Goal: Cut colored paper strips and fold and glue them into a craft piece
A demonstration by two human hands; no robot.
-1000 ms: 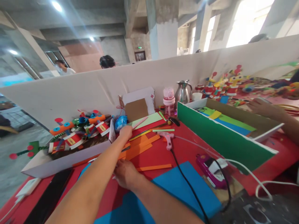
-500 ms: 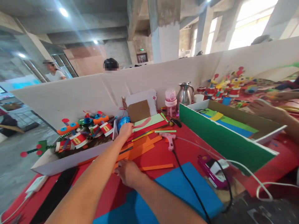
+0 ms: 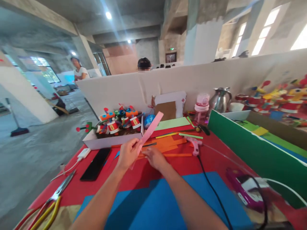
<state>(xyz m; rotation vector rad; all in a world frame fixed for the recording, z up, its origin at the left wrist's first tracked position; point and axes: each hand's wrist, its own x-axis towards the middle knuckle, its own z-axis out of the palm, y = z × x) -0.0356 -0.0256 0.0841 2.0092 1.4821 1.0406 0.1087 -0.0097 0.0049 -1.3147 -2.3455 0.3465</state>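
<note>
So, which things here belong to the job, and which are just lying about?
Seemingly in the job:
- pink strip, in the left hand
- orange paper, near the right hand

Probably just lying about:
- black phone
- pink bottle
- metal jug

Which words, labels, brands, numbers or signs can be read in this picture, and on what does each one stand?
No text is readable.
Red-and-white cups: label marks, too small.
White cardboard: red emblem, any lettering too small.
Green lit sign: too small and blurred.
</note>
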